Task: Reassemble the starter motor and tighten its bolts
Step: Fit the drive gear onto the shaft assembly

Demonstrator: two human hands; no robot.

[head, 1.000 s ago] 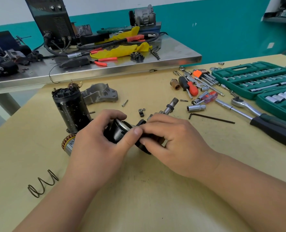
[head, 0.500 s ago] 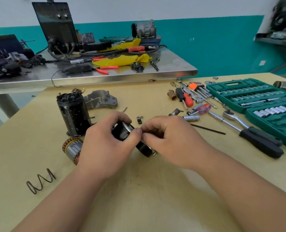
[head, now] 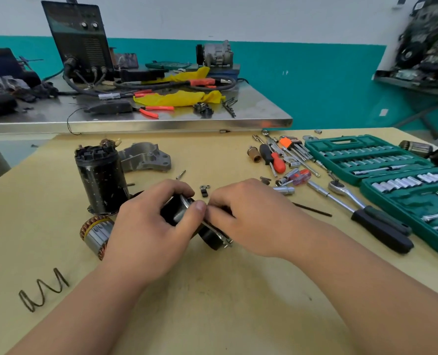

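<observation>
Both hands have stayed on the work since half a second ago, and the part between them has barely shifted; only the viewpoint has moved a little.

**Position.** The left hand [head: 151, 226] curls round the black cylindrical part [head: 170, 213], its thumb pressed against the bright metal ring at the seam. The right hand [head: 253, 216] has its fingers curled in, pinching at the same seam; what lies under those fingertips is hidden. The part is held just above the desk [head: 212, 303], near centre, with its end cap [head: 212, 238] pointing toward the near right.

**Step in hand (judged).** A sub-assembly is being closed up or aligned by hand before any bolt goes in.
- Steady the body with the left hand so that only the right hand turns or seats the cap.
- Bring the two halves together squarely. A tilted cap is likely to bind on the ring.
- Seat the joint fully before reaching for the ratchet [head: 382, 226], which lies to the right.

**Materials and shapes.**
- The motor housing [head: 100, 183] stands upright on the left, a scuffed, speckled black steel tube.
- The armature [head: 95, 234] lies just in front of it, with a laminated grey core and copper windings at its ends.
- The cast end bracket [head: 146, 157], far left of centre, is dull grey metal with lugs.
- A dark wire spring [head: 43, 290] lies stretched out at the near left.
- One small bolt [head: 180, 174] rests beyond the hands.
</observation>
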